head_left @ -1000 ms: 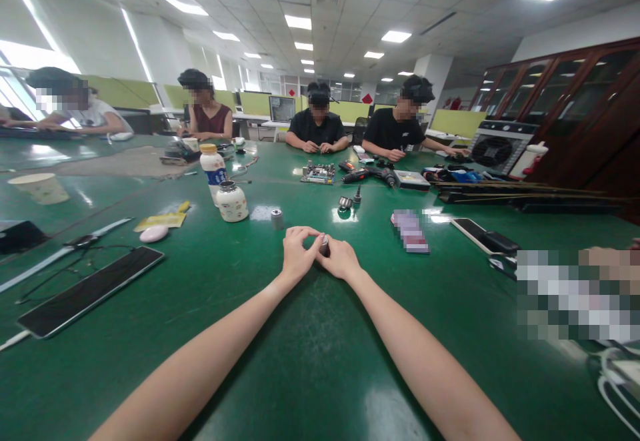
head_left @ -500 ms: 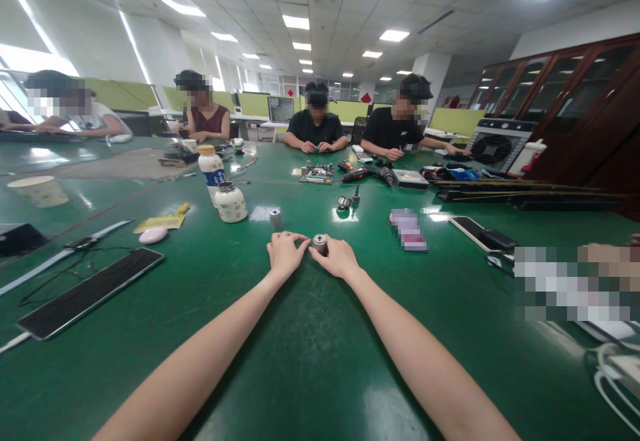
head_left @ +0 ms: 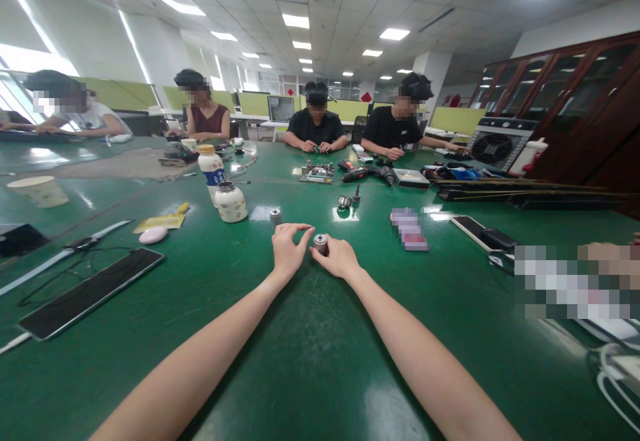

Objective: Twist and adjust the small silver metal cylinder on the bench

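My right hand (head_left: pixel 339 258) is closed around a small silver metal cylinder (head_left: pixel 321 242), which stands upright on the green table and has a dark centre on its top. Left of it, my left hand (head_left: pixel 291 249) holds thumb and index finger together in a pinch near the cylinder's upper edge. Whatever is between those fingertips, if anything, is too small to make out. Just beyond my left hand stands a similar metal cylinder (head_left: pixel 275 215), its lower part partly hidden by my fingers.
A cream jar (head_left: pixel 231 203) and a bottle (head_left: pixel 212 169) stand left of centre. Ahead lie a circuit board (head_left: pixel 318 173), a power drill (head_left: pixel 356 175) and a small round metal case (head_left: pixel 344 203). A tablet (head_left: pixel 93 294) is at left, a phone (head_left: pixel 470 233) at right. Several people sit opposite.
My left hand has shifted slightly right and up, its thumb and index fingertips now nearer the top of the held cylinder. My right hand stays in place.
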A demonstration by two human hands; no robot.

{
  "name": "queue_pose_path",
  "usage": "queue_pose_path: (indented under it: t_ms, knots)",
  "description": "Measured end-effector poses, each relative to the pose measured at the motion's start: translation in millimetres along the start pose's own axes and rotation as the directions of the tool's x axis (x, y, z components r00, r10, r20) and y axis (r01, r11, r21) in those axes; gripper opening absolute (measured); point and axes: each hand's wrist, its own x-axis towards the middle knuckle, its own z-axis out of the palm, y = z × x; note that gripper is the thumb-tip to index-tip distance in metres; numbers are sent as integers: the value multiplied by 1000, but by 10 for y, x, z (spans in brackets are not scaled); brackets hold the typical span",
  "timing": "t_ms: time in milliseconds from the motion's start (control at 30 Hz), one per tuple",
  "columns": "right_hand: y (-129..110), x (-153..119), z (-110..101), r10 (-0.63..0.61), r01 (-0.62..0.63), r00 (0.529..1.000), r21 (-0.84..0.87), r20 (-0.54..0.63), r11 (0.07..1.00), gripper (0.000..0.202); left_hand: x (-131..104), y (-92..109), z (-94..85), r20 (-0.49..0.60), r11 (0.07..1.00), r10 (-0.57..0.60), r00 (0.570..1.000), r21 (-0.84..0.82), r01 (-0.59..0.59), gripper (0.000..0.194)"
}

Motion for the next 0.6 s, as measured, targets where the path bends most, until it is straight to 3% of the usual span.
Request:
queue_pose_path:
  t_ms: [133, 400, 600]
  knots:
    - [-4, 4, -4, 1, 0, 1000, -6, 14, 1000, 35, -57, 103, 17, 38, 995, 85, 996, -54, -82, 11]
    - [23, 21, 32, -8, 8, 1000, -11, 12, 1000, 37, -88, 62, 72, 48, 984, 50, 998, -173, -41, 11]
    - [21, 16, 24, -14, 14, 1000, 2, 10, 1000, 38, -94, 95, 52, 72, 991, 114, 991, -77, -109, 10]
